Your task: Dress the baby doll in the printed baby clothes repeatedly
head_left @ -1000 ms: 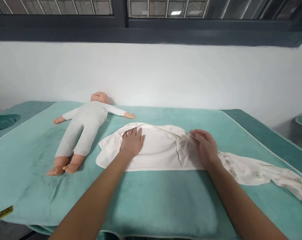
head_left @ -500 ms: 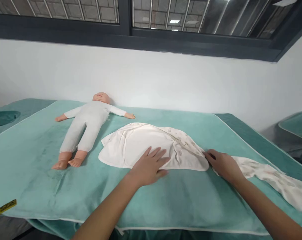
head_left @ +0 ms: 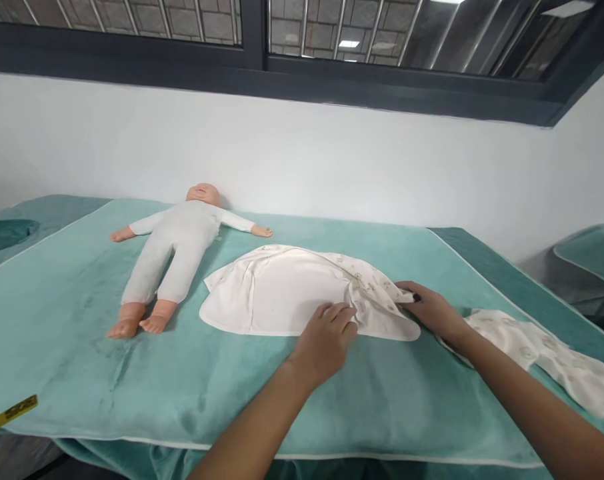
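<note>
Since the previous frame from the head view, your left hand (head_left: 325, 343) has slid right along the near edge of the white garment (head_left: 297, 287), and its outspread fingers have drawn in to a curl. Your right hand (head_left: 436, 315) has shifted up from the garment's right corner to its printed upper edge, and a bit of that edge now rises to your fingertips. The garment's body has hardly changed place.

In the head view now, the garment lies in front of you, near the middle of the teal-covered surface (head_left: 82, 380), its plain side mostly up, with a printed band folded along the upper right and creases running down from it. Your right hand's fingers are pinched together on that printed edge. Your left hand's fingers are bent over the fabric right of its middle; you cannot tell from this angle whether they grip it or only rest there.

To your left, a doll (head_left: 185, 227) in white lies on its back, arms spread, head toward the white wall (head_left: 332, 167) and feet toward you, just beside the garment but apart from it. On your right, a printed cloth (head_left: 547, 353) lies crumpled, partly behind your right forearm. A yellow strip (head_left: 9, 415) shows at the lower left, and a dark window frame (head_left: 157, 60) runs across above the wall.
</note>
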`<state>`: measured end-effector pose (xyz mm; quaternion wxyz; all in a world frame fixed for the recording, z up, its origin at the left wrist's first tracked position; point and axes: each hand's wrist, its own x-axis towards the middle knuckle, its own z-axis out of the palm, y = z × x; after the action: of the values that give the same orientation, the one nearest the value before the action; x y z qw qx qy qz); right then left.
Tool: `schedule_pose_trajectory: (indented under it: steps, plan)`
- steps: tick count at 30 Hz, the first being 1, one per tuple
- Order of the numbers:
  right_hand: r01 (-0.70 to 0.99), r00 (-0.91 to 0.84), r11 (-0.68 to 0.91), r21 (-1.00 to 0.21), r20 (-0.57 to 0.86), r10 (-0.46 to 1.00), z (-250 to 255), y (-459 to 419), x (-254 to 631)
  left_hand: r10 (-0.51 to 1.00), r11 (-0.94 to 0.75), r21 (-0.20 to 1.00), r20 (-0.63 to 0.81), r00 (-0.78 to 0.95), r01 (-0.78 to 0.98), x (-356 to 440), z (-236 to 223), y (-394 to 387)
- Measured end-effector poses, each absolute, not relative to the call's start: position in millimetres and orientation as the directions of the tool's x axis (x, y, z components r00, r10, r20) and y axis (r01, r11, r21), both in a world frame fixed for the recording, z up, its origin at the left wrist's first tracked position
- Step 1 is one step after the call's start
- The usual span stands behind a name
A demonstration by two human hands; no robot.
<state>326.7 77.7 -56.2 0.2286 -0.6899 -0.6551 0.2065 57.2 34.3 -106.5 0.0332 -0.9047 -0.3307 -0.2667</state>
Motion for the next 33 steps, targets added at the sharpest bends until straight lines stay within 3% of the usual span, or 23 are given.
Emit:
schedule_pose_trajectory:
  steps: [7, 10, 14, 19, 24, 26, 29, 31, 33]
  plan:
    - [0.525, 0.336, -0.209, -0.825, -0.024, 0.941, -66, 119, 344, 0.558, -0.815, 0.176, 0.493, 0.667, 0.552, 56, -101, 29]
    - [0.349, 0.438, -0.084, -0.933, 0.083, 0.895, -64, 136, 342, 0.586, -0.79, 0.169, 0.493, 0.644, 0.589, 57, -100, 27]
    - [0.215, 0.481, 0.138, -0.967, 0.228, 0.847, -66, 151, 343, 0.616, -0.765, 0.19, 0.496, 0.612, 0.616, 58, -101, 27]
    - [0.365, 0.504, -0.116, -0.924, 0.091, 0.859, -79, 145, 350, 0.651, -0.738, 0.23, 0.487, 0.582, 0.634, 59, -100, 29]
    - [0.698, 0.409, -0.234, -0.677, 0.109, 0.906, -78, 141, 346, 0.693, -0.708, 0.277, 0.446, 0.566, 0.649, 59, -94, 30]
    - [0.627, 0.382, -0.159, -0.763, 0.123, 0.916, -75, 145, 342, 0.714, -0.689, 0.299, 0.436, 0.548, 0.66, 59, -93, 30]
    - [0.316, 0.381, 0.068, -0.946, 0.192, 0.904, -72, 155, 341, 0.745, -0.654, 0.321, 0.433, 0.508, 0.685, 60, -95, 30]
    - [0.147, 0.386, 0.203, -0.968, 0.245, 0.889, -72, 163, 343, 0.759, -0.634, 0.326, 0.434, 0.485, 0.701, 61, -97, 31]
    - [0.109, 0.386, 0.248, -0.963, 0.271, 0.882, -75, 170, 348, 0.771, -0.617, 0.322, 0.429, 0.471, 0.718, 61, -99, 32]
